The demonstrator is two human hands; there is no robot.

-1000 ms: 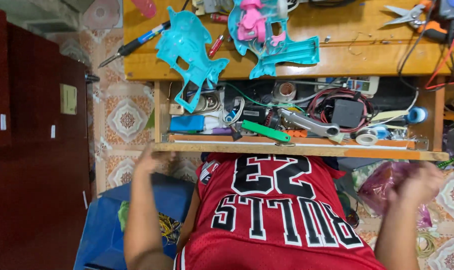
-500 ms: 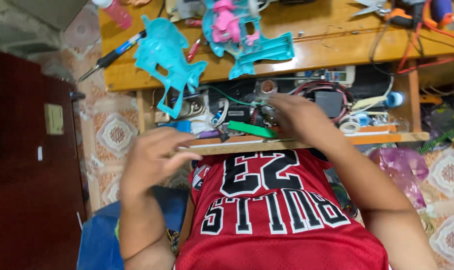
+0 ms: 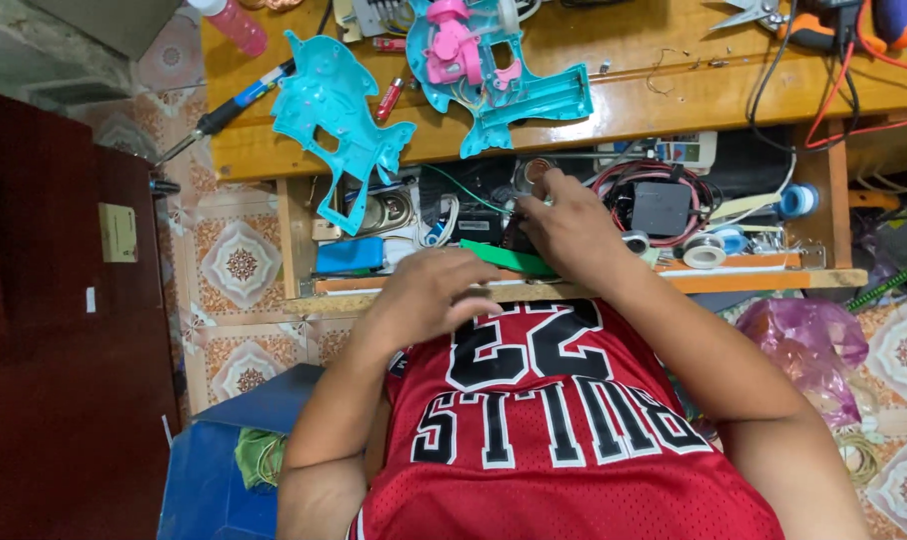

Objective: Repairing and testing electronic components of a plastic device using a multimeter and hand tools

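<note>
- The left hand (image 3: 429, 290) hovers palm-down over the front edge of the pull-out shelf (image 3: 774, 278) under the table (image 3: 624, 100); its fingers are loosely spread and grasp nothing.
- The right hand (image 3: 572, 228) reaches deeper into the shelf, fingertips down among the clutter near the middle; whether its fingers pinch anything cannot be told.
- A flat green strip (image 3: 509, 258) lies on the shelf's front edge between the two hands, just beside both.
- A blue box (image 3: 349, 255) sits at the shelf's left end; a black box wrapped in red wire (image 3: 659, 205) and tape rolls (image 3: 704, 250) lie towards its right.
- On the table top, a turquoise dolphin-shaped shell (image 3: 339, 120) overhangs the front edge, and the matching toy half with pink parts (image 3: 484, 60) lies beside it.
- A soldering iron (image 3: 229, 105) pokes off the table's left corner.
</note>
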